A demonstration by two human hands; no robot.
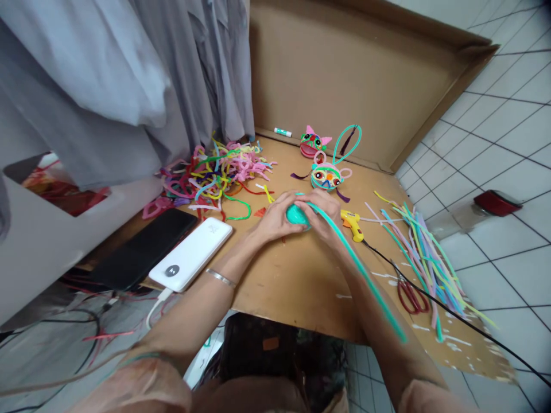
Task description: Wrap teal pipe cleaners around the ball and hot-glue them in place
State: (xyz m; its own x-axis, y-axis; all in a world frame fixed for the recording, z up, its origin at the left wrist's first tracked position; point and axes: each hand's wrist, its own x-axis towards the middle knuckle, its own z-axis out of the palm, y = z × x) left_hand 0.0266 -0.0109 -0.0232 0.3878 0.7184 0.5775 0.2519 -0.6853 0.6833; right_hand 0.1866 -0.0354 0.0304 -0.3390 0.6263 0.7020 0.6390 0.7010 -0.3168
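My left hand (276, 217) is closed round a small teal ball (297, 214) at the middle of the view. Against the ball's right side, my right hand (323, 217) pinches a long teal pipe cleaner (359, 265). Its free length runs down over my right forearm, and its tip is blurred. Just beyond my hands stands a decorated animal-face ball (326, 176) with pink ring ears and a teal loop. Behind it is a pink-eared, red-mouthed one (311, 144). A yellow glue gun (353, 225) lies right of my right hand.
Tangled pipe cleaners (224, 172) are heaped at the back left, near a black phone (144, 249) and a white power bank (191, 254). Red-handled scissors (411, 295), straight pipe cleaners (424, 252) and a black cord (456, 321) lie right. A cardboard wall (344, 74) stands behind.
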